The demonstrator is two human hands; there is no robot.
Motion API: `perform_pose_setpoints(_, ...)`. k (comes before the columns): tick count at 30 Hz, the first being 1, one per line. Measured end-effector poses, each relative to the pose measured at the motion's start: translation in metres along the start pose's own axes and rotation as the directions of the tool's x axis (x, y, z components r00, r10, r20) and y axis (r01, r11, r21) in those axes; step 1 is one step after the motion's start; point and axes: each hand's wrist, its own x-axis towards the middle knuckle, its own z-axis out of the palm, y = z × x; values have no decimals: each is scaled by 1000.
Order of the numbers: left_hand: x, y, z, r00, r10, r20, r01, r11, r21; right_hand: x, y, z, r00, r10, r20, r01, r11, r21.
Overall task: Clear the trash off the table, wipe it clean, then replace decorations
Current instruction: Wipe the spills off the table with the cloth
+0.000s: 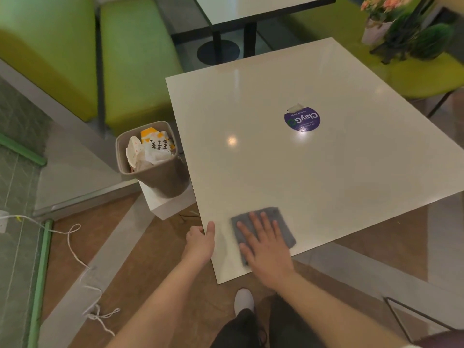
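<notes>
A square white table (288, 159) fills the middle of the head view. Near its front corner lies a grey cloth (281, 222), and my right hand (266, 249) presses flat on it with fingers spread. My left hand (200, 242) grips the table's left edge beside the cloth, thumb on top. A grey bin (155, 177) left of the table holds crumpled food wrappers (150, 149). A pink flower pot (379, 18) and green plants (424, 38) stand on the green seat at the top right.
A round purple sticker (302, 119) is stuck on the tabletop. The bin sits on a white box (170, 204). Green chairs (113, 59) stand at the back left, a second table (251, 8) behind. A white cord (75, 247) trails over the floor at left.
</notes>
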Motion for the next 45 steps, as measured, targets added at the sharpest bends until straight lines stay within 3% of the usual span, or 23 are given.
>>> perform_pose_setpoints(3,-1,5,1,999,-19,-25,18,999,-37,-11,-32,11,991,-128,31,127,992,20)
perform_pose_setpoints(7,-7,8,2,998,-38,-44,34,997,-74,-10,-1,6,977,-212,33,211,977,15)
perform_pose_setpoints(13,-8,1,3,998,-40,-48,39,999,-27,5,79,-19,991,127,30,-126,992,-15)
perform_pose_setpoints(18,-15,5,0,1000,-16,-26,18,998,63,10,50,-8,961,274,-32,-275,962,-8)
perform_pose_setpoints(24,-20,12,-1,999,-32,-26,34,995,89,-10,-30,14,996,-91,1,91,996,2)
perform_pose_setpoints(28,-15,11,0,998,-54,-27,54,998,28,-8,-28,14,974,-223,32,224,974,-31)
perform_pose_setpoints(30,-14,13,0,997,-62,-38,63,998,3,0,-5,10,977,-212,36,214,975,-53)
perform_pose_setpoints(34,-13,14,0,998,-48,-47,45,996,-72,32,41,-11,1000,1,16,-1,1000,16)
perform_pose_setpoints(38,-6,12,-9,1000,11,-28,-16,985,-171,57,34,-17,989,150,3,-150,988,38)
perform_pose_setpoints(40,-1,16,-16,1000,22,-8,-23,972,-234,61,12,-15,996,92,21,-93,995,46)
perform_pose_setpoints(45,20,13,-19,999,-25,32,35,926,-375,82,-29,-11,967,-234,102,230,972,52)
